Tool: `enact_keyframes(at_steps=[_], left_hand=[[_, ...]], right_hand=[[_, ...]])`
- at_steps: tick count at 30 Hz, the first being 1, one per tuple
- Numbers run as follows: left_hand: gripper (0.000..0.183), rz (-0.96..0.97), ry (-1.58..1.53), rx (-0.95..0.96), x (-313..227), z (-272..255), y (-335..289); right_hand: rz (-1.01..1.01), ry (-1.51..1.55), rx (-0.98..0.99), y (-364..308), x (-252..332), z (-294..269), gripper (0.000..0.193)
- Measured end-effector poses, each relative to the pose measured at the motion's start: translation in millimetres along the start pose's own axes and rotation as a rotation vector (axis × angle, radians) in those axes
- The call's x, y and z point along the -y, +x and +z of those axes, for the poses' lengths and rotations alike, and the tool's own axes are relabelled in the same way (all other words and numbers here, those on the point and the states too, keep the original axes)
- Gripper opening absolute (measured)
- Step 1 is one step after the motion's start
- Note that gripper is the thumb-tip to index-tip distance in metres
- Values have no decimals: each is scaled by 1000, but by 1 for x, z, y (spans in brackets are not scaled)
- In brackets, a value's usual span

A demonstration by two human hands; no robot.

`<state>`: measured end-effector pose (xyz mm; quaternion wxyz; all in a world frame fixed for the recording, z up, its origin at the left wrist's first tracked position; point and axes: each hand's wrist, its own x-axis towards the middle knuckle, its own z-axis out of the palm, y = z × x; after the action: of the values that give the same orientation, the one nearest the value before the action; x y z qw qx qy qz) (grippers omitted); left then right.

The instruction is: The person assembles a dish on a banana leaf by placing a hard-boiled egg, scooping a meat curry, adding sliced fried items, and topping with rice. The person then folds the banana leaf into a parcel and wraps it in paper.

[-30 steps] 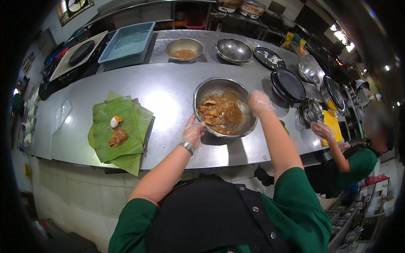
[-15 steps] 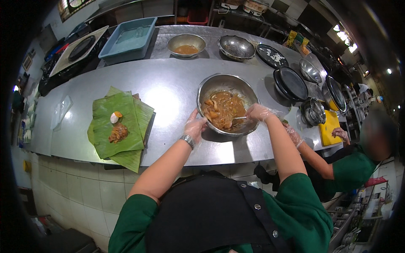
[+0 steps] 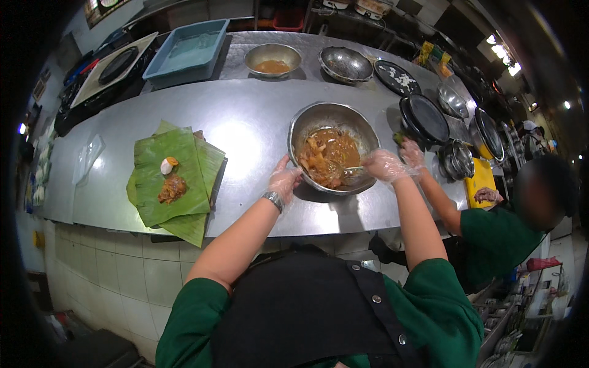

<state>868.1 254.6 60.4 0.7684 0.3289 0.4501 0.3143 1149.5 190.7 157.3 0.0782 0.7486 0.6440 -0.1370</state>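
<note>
A steel mixing bowl (image 3: 328,113) stands on the table before me, holding meat pieces in brown sauce (image 3: 331,150). At its left rim, my left hand (image 3: 285,183) grips the edge. My right hand (image 3: 388,165), over the right rim, is closed on the handle of a metal spoon (image 3: 354,168); the spoon's other end is sunk in the food. Both hands wear clear plastic gloves. Off to the left lie stacked banana leaves (image 3: 150,149), bearing a piece of egg (image 3: 167,165) and a small heap of sauced meat (image 3: 173,189).
A co-worker's gloved hand (image 3: 411,152) is near my right hand, by stacked black plates (image 3: 427,116). Behind are a blue tub (image 3: 184,55), a bowl of sauce (image 3: 273,52), another metal bowl (image 3: 345,63) and a black plate with white bits (image 3: 396,76). A yellow board (image 3: 480,181) lies right.
My right hand has shifted right with the spoon, and the food in the bowl has been moved about. The co-worker's hand has reached farther over the table, holding something green.
</note>
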Motion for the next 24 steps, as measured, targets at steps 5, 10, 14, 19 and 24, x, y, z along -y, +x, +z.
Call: enact_keyframes(at_steps=[5,10,14,19,24], left_hand=[[66,-8,2,-13,2,2,2],[67,28,61,121,-9,1,-7],[67,15,119,134,-11,-8,-22],[52,202,178,71,-3,-38,-80],[33,299,171,-12,-10,-92,-165]], right_hand=[[0,269,69,13,-5,22,26],[71,561,129,17,-16,28,25],[194,719,129,17,-14,25,25],[168,717,0,15,-14,28,24],[273,830,-29,19,-13,38,25]])
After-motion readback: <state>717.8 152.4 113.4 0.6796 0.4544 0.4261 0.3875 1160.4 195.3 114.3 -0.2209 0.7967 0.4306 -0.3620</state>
